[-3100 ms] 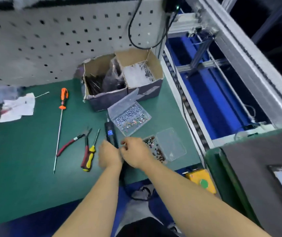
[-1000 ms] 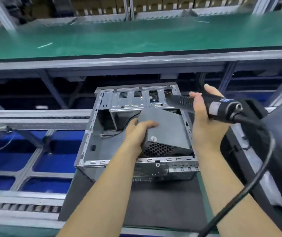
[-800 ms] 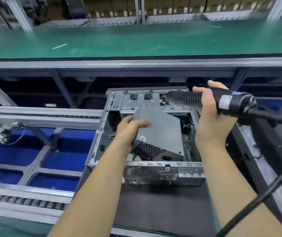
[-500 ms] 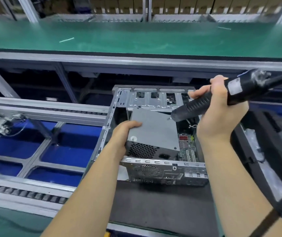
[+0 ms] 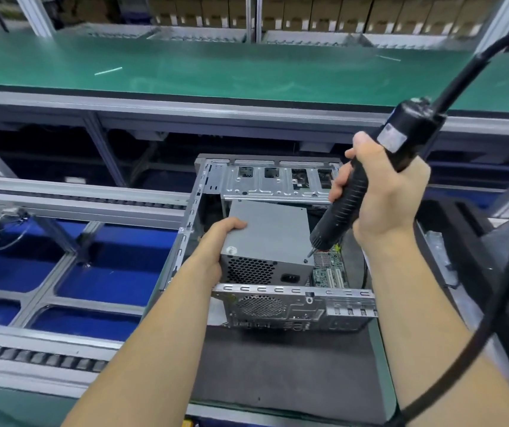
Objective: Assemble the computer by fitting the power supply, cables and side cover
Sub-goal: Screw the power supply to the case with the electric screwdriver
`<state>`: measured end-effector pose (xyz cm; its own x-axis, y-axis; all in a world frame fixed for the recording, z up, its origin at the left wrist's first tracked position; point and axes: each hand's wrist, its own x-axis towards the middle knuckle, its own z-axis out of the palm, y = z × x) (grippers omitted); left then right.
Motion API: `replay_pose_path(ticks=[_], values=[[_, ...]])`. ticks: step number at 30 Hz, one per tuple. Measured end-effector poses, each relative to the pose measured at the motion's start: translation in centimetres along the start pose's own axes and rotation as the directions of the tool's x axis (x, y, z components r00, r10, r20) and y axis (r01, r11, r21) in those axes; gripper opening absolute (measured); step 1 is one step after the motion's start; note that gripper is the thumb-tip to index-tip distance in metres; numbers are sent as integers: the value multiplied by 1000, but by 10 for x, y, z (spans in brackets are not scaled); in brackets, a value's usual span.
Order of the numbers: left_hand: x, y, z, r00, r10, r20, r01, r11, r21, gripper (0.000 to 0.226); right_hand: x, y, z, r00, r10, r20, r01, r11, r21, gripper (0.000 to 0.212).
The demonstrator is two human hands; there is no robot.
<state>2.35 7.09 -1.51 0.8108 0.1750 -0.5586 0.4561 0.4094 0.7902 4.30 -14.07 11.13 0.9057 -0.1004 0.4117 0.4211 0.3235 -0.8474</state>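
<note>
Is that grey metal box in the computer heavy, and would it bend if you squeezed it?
The grey metal power supply box probably stays stiff: sheet-metal walls. Likely fairly heavy for its size; the left hand grips its side firmly. Its flat faces suggest it won't roll.

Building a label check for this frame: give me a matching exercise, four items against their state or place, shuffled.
Items:
1. power supply
2. electric screwdriver
3. left hand
4. computer case

States or places:
A. lies open-sided on a dark pad, rear panel toward the camera
B. held in the right hand, tip down at the near right corner of the grey box
C. holds the left side of the grey box
D. sits in the chassis, vent grille and power socket facing the camera

Pairs: 1-D, 2-B, 3-C, 4-A
</note>
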Motion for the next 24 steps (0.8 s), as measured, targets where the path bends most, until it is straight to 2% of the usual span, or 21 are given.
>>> replay_pose_path(ticks=[3, 24], values=[[1, 0, -1, 1000, -4, 8, 4, 1000, 2, 29, -2, 2, -1, 1000, 16, -7, -16, 1000, -7, 26], [2, 1, 0, 999, -21, -29, 21, 1000, 19, 31, -6, 1, -4, 998, 21, -67, -19, 999, 42, 28]])
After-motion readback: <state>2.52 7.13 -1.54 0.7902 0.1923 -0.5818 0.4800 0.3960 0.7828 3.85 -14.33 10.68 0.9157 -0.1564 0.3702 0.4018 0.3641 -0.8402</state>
